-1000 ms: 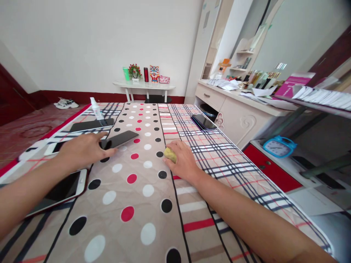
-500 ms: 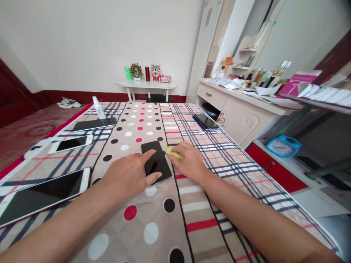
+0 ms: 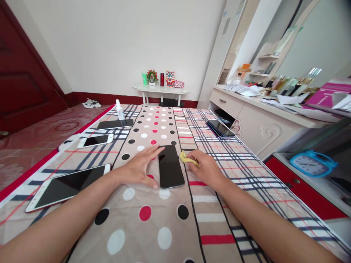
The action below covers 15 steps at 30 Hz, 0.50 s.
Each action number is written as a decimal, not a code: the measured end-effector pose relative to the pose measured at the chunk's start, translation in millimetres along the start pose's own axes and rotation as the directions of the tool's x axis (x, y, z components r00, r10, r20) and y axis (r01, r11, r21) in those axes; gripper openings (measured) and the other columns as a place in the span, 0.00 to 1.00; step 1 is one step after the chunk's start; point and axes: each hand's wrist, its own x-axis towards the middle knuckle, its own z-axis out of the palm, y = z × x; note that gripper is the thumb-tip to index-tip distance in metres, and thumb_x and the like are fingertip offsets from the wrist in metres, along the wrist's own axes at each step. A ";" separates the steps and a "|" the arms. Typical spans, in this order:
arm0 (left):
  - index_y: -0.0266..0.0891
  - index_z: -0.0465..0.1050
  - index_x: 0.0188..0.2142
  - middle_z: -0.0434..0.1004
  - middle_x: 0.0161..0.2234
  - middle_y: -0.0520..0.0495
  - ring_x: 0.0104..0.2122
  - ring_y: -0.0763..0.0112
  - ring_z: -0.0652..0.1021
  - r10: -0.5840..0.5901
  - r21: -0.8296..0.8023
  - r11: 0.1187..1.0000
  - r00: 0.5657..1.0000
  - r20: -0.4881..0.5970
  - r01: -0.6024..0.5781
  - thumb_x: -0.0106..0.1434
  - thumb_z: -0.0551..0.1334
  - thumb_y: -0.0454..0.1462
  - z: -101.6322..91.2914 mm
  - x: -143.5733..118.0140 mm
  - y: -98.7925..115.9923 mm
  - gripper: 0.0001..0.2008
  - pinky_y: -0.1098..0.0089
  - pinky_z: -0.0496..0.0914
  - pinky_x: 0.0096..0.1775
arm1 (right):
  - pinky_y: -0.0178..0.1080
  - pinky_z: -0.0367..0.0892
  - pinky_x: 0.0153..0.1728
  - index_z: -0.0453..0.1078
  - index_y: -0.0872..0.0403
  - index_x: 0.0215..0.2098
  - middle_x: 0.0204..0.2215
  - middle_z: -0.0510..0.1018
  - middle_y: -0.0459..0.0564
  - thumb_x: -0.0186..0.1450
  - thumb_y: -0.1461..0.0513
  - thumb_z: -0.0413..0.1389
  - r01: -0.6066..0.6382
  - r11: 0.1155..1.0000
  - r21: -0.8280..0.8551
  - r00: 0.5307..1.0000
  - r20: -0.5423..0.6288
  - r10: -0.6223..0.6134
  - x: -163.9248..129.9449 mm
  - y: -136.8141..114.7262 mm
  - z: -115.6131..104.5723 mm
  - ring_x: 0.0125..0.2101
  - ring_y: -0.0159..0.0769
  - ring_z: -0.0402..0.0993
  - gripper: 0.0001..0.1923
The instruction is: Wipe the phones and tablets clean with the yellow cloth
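So the black phone [image 3: 170,166] lies flat mid-bed, left hand [image 3: 139,168] open and flat at its left edge, right hand [image 3: 207,168] pinching a yellow cloth [image 3: 186,158] just right of it, wiping apparently not yet begun.

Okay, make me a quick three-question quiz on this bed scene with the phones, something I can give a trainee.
1. True or false: the right hand holds a yellow cloth.
2. Which thing stands upright by the far dark tablet? A. spray bottle B. mug C. lamp
3. Fill in: the left hand lies flat beside the black ____.

Key: 1 true; 2 A; 3 phone.
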 end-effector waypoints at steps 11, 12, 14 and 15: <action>0.46 0.33 0.68 0.38 0.69 0.38 0.67 0.46 0.46 0.157 0.000 0.988 0.986 -0.060 -0.157 0.40 0.70 0.60 13.2 7.5 2.4 0.66 0.50 0.44 0.63 | 0.35 0.63 0.31 0.71 0.51 0.43 0.36 0.73 0.49 0.66 0.65 0.48 0.519 0.850 0.087 0.824 0.212 -0.525 -16.5 -47.3 -3.0 0.30 0.32 0.68 0.12; 0.46 0.31 0.68 0.38 0.69 0.38 0.67 0.46 0.46 0.157 -0.003 0.988 0.985 -0.067 -0.157 0.40 0.70 0.60 13.5 7.2 2.5 0.66 0.50 0.45 0.63 | 0.35 0.62 0.31 0.72 0.51 0.43 0.36 0.73 0.49 0.66 0.66 0.48 0.526 0.847 0.076 0.815 0.242 -0.527 -16.9 -48.9 -1.4 0.30 0.32 0.67 0.13; 0.44 0.30 0.68 0.38 0.69 0.37 0.66 0.45 0.47 0.145 -0.014 0.989 0.986 -0.077 -0.147 0.40 0.70 0.60 13.9 7.3 3.4 0.68 0.50 0.46 0.63 | 0.35 0.62 0.32 0.72 0.51 0.44 0.36 0.72 0.49 0.66 0.66 0.48 0.485 0.872 0.071 0.843 0.226 -0.487 -12.3 -45.0 2.9 0.31 0.32 0.68 0.14; 0.44 0.29 0.68 0.38 0.69 0.37 0.66 0.44 0.48 0.138 -0.020 0.990 0.987 -0.080 -0.140 0.39 0.70 0.61 13.9 7.6 3.9 0.68 0.50 0.46 0.63 | 0.35 0.63 0.33 0.71 0.51 0.45 0.36 0.72 0.49 0.66 0.66 0.47 0.452 0.889 0.069 0.866 0.206 -0.457 -7.3 -40.1 5.4 0.32 0.32 0.68 0.14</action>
